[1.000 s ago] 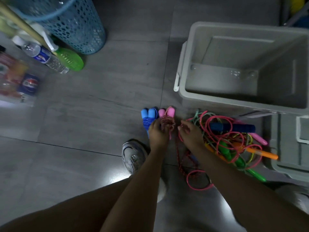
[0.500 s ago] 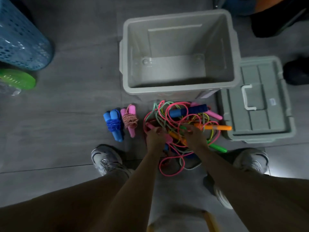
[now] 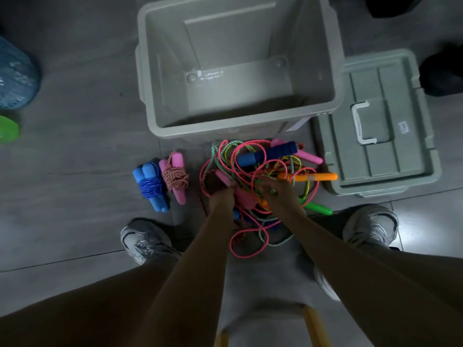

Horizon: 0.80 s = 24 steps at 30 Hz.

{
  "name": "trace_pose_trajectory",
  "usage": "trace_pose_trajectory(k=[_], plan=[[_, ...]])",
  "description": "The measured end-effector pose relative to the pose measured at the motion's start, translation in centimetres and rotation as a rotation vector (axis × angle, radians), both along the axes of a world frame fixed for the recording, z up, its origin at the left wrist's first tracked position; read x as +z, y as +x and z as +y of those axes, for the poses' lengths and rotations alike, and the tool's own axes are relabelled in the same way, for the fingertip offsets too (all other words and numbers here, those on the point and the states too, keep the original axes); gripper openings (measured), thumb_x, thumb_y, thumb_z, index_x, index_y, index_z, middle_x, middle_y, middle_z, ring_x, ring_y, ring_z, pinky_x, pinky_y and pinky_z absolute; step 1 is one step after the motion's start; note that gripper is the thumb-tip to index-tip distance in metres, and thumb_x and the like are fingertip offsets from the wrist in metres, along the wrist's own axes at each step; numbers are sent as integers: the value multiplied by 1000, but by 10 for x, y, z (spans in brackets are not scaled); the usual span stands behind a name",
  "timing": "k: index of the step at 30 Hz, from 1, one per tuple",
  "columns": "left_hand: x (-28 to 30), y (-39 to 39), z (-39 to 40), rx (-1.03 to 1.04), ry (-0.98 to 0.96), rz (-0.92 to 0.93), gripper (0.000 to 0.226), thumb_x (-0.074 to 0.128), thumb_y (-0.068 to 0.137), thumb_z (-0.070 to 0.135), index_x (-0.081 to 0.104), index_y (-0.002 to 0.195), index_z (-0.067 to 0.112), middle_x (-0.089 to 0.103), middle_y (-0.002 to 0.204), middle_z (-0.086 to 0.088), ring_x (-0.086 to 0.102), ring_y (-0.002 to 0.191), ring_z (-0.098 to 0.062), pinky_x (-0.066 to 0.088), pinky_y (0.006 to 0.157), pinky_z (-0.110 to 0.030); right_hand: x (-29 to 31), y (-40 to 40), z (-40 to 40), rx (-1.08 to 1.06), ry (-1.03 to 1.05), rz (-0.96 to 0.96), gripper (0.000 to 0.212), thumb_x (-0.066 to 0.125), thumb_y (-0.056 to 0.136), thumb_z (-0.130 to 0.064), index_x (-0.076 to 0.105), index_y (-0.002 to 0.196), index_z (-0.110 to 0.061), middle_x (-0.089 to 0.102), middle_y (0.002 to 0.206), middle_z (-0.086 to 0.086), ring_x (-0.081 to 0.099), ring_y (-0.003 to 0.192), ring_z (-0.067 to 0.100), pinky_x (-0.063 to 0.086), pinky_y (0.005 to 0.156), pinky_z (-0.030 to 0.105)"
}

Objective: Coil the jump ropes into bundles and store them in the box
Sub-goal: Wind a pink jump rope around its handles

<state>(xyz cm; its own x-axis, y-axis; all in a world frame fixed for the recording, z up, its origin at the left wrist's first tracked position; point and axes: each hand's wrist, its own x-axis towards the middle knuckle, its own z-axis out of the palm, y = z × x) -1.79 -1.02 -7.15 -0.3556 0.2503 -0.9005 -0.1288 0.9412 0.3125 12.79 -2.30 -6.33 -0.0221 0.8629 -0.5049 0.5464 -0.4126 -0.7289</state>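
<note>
A: Hands?
B: I see left hand (image 3: pixel 221 196) and right hand (image 3: pixel 278 194) both buried in the tangled ropes (image 3: pixel 260 171); grip I cannot tell.
A: Box?
B: Box (image 3: pixel 160 116) at 12 o'clock of the tangle; two coiled bundles (image 3: pixel 160 182) at 9.

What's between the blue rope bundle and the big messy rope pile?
Head view: the pink rope bundle lies between the blue bundle and the tangled pile.

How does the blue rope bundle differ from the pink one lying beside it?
The blue bundle has blue handles wrapped in plain blue cord; the pink bundle has pink handles wrapped in red-and-white twisted cord. The blue bundle lies left of the pink one. Both are coiled and lie on the floor, outside the box.
</note>
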Motion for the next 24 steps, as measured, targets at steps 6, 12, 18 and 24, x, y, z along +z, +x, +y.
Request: trace_pose_trajectory(k=[6, 12, 18, 24], plan=[[28, 4, -2, 54, 89, -90, 28, 61, 91, 24, 60, 71, 6, 54, 62, -7, 49, 43, -12, 33, 38, -18, 19, -12, 2, 147, -215, 23, 29, 47, 98, -31, 66, 111, -13, 59, 94, 1, 53, 87, 16, 36, 71, 24], [86, -4, -10, 138, 323, -172, 18, 63, 89, 19, 63, 79, 4, 64, 75, -13, 61, 68, -20, 50, 60, -24, 74, -14, 2, 70, -182, 224, 39, 48, 95, -44, 68, 98, -11, 68, 94, 9, 62, 88, 25, 49, 82, 34], [179, -3, -3, 108, 509, -242, 14, 61, 92, 25, 64, 95, 12, 67, 80, -1, 63, 71, -8, 52, 57, -16, 170, -8, 15, 32, -16, 216, 36, 48, 96, -41, 65, 97, -9, 64, 75, 5, 59, 69, 13, 44, 68, 26], [276, -9, -3, -354, 882, 375, 37, 66, 87, 34, 49, 58, 18, 48, 57, 3, 46, 54, -12, 38, 62, -28, 279, 2, 25, 53, 253, 157, 35, 48, 96, -37, 68, 84, -11, 61, 65, 1, 53, 61, 10, 36, 51, 13]])
